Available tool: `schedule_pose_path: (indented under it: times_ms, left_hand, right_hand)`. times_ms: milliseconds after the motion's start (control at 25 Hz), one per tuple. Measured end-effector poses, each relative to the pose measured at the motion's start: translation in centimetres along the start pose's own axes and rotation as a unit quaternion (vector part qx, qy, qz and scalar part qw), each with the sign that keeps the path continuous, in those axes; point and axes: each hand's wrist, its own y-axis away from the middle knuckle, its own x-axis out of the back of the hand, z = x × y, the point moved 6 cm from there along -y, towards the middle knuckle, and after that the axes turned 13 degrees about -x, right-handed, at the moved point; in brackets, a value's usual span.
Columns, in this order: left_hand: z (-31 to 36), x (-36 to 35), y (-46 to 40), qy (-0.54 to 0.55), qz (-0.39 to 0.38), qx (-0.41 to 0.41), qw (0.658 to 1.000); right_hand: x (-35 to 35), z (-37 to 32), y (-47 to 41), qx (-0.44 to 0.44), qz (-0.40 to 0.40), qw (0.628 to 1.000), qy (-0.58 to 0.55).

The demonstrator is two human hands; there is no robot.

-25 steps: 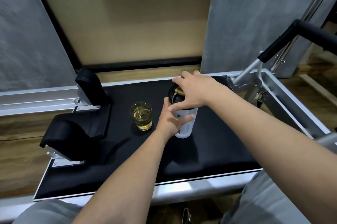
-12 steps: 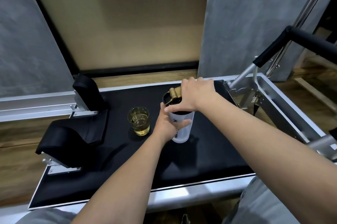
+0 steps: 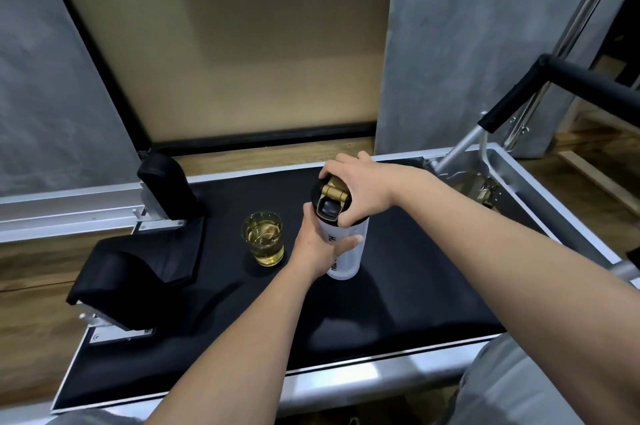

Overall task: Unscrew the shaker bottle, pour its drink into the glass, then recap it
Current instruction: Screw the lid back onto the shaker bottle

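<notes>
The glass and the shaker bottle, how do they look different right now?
The glass is short, clear and open-topped, holding yellow drink; the shaker bottle is taller, frosted white, with a black and gold lid on top. The glass stands untouched; the bottle is gripped by the left hand, while the right hand grips its lid. Both stand upright on the black pad.

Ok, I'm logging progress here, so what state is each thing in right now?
shaker bottle: upright on the black pad, body looks empty.
lid: on the bottle, gold flip cap down.
glass: upright, partly filled with yellow drink.
left hand: grips the bottle body.
right hand: grips the lid from above.
</notes>
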Motion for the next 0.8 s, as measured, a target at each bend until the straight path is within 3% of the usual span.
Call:
schedule_pose_path:
  times_ms: [200, 400, 480, 640, 800]
  left_hand:
    - [-0.2, 0.0, -0.3, -0.004, 0.001, 0.004, 1.0]
    - [0.0, -0.8, -0.4, 0.028, 0.005, -0.019, 0.999]
    - [-0.2, -0.5, -0.2, 0.047, 0.006, 0.002, 0.999]
    - [0.4, 0.1, 0.2, -0.009, -0.012, 0.022, 1.0]
    - [1.0, 0.0, 0.2, -0.011, -0.01, 0.031, 0.999]
  right_hand:
    - [0.1, 0.0, 0.4, -0.026, 0.007, 1.0, 0.006]
    - [-1.6, -1.4, 0.7, -0.232, 0.086, 0.962, 0.116]
    - [-1.2, -1.9, 0.4, -0.194, 0.08, 0.971, 0.115]
    - [0.0, -1.4, 0.6, 0.001, 0.038, 0.994, 0.098]
    - [-0.3, -0.8, 0.6, 0.066, 0.057, 0.994, 0.068]
